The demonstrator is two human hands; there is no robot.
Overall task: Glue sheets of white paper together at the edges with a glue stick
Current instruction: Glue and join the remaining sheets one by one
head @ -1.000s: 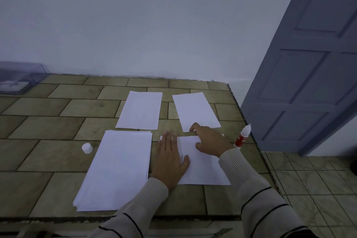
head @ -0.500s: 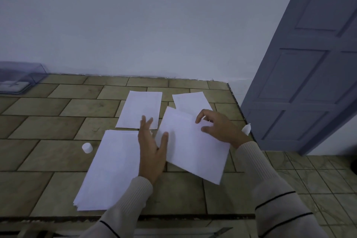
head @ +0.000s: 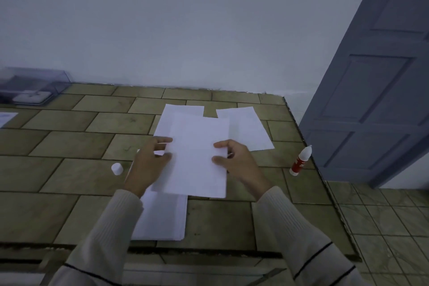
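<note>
The paper stack (head: 162, 218) and one far sheet (head: 181, 110) are partly hidden behind the held sheet (head: 197, 158), pinched at its side edges by the left grip (head: 148, 165) and right grip (head: 239, 162) above the table (head: 69, 146), long axis running away from the person

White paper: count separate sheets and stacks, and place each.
5. A held sheet between left hand and right hand; a flat sheet behind it, partly covered; a back-right sheet; a stack beneath the left forearm; a paper-like corner at the left edge. Others may be hidden.
</note>
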